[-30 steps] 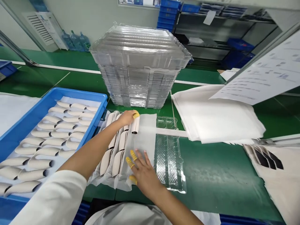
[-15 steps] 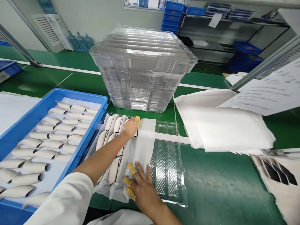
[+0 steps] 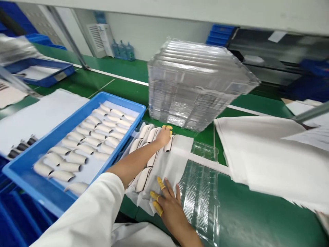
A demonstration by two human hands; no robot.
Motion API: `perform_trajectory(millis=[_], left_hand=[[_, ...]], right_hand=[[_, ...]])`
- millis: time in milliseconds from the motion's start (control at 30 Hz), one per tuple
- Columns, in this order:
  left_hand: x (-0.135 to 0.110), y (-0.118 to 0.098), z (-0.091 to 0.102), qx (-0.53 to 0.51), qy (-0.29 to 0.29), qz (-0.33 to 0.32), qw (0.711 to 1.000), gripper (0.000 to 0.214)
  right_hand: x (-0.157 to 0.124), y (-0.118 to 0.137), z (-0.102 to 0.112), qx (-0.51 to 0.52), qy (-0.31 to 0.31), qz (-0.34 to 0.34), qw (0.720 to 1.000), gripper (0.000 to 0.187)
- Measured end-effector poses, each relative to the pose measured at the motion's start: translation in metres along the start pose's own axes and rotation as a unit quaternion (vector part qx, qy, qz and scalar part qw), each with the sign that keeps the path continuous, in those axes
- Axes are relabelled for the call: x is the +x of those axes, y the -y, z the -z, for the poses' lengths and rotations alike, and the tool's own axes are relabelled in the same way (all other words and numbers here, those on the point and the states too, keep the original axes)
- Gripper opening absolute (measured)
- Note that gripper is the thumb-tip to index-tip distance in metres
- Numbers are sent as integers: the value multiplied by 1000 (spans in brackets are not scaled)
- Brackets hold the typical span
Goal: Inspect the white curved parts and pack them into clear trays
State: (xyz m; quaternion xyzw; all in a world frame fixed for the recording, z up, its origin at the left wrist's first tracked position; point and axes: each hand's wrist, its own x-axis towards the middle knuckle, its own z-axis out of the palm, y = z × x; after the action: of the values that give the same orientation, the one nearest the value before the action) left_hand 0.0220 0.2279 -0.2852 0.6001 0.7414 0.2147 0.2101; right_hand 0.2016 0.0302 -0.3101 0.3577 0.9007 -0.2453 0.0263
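Note:
My left hand (image 3: pixel 165 135), with yellow finger cots, reaches to the far end of a clear plastic tray (image 3: pixel 203 192). Its fingers curl over a cream, rolled fabric-like piece (image 3: pixel 168 145) with a dark open end. That piece lies on a thin white sheet (image 3: pixel 166 164). My right hand (image 3: pixel 168 204), also with yellow finger cots, lies with spread fingers on the near part of the sheet. Several similar cream pieces (image 3: pixel 143 179) sit in rows at the tray's left side, partly covered by my left forearm.
A blue bin (image 3: pixel 138 128) at the left holds rows of curved cream pieces on white lining. Behind the tray stands a tall stack of clear plastic trays (image 3: pixel 187 89). White sheets (image 3: pixel 267 151) are piled on the green table (image 3: pixel 246 212) at the right.
The view has swung left, so everything sits farther right in the picture. More of the cream piece shows beneath my left hand. My right hand stays spread on the sheet.

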Motion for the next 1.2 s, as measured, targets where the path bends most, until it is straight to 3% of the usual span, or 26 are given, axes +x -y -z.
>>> perform_trajectory(millis=[67, 133, 233, 300, 400, 533, 833, 1067, 1200], left_hand=[[-3, 16, 34, -15, -43, 13, 999, 29], [-22, 47, 76, -18, -87, 35, 995, 28], [-78, 110, 129, 2, -143, 126, 982, 30], [-122, 152, 147, 22, -157, 218, 963, 28], [-170, 200, 145, 33, -135, 321, 937, 18], [-184, 227, 124, 11, -104, 370, 923, 17], [-181, 246, 123, -160, -84, 382, 907, 27], [-165, 241, 111, -156, -96, 367, 912, 32], [-169, 239, 139, -97, -26, 324, 941, 30]], right_hand=[[2, -1, 3, -16, -2, 9, 1000, 31], [3, -2, 4, -36, -12, 21, 999, 34], [3, -5, 4, -68, -56, 41, 995, 35], [2, -9, 2, -95, -93, 50, 990, 35], [1, -13, 1, -141, -146, 54, 978, 36], [-5, -10, 9, -190, -181, 71, 962, 34], [-22, 14, 15, -193, -226, 58, 953, 32], [-19, 26, 12, -188, -245, 61, 949, 30], [-26, 23, 17, -165, -280, 78, 943, 29]])
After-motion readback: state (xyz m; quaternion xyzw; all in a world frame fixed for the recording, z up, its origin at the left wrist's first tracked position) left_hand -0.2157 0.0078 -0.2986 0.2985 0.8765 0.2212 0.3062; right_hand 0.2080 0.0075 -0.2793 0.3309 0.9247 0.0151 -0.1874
